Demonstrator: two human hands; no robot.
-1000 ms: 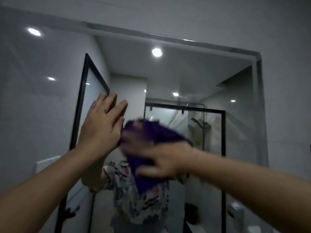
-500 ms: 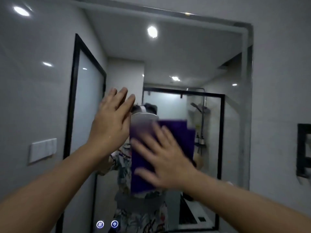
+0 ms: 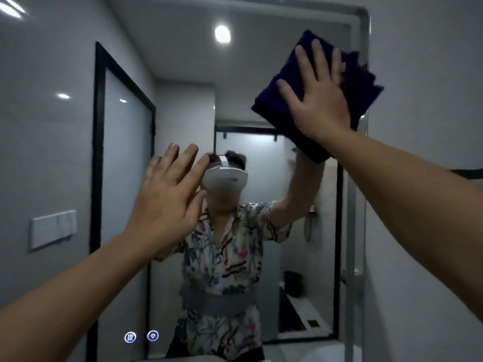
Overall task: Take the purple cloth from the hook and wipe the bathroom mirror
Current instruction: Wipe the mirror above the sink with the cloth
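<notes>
Against the mirror [image 3: 183, 74], right hand [image 3: 317, 100] flat on purple cloth [image 3: 277, 100], left hand [image 3: 167, 202] open, fingers [image 3: 188, 163] spread.

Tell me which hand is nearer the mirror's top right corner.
Right. The right hand presses the cloth just below that corner of the mirror; the left hand is lower, mid-mirror.

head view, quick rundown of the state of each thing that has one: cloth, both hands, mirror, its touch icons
purple cloth: folded, pressed flat on the glass near the mirror's upper right corner
right hand: open, fingers spread, palm on the cloth
left hand: open, empty, held up at the glass; contact unclear
mirror: being wiped, no visible streaks
touch icons: both lit
</notes>
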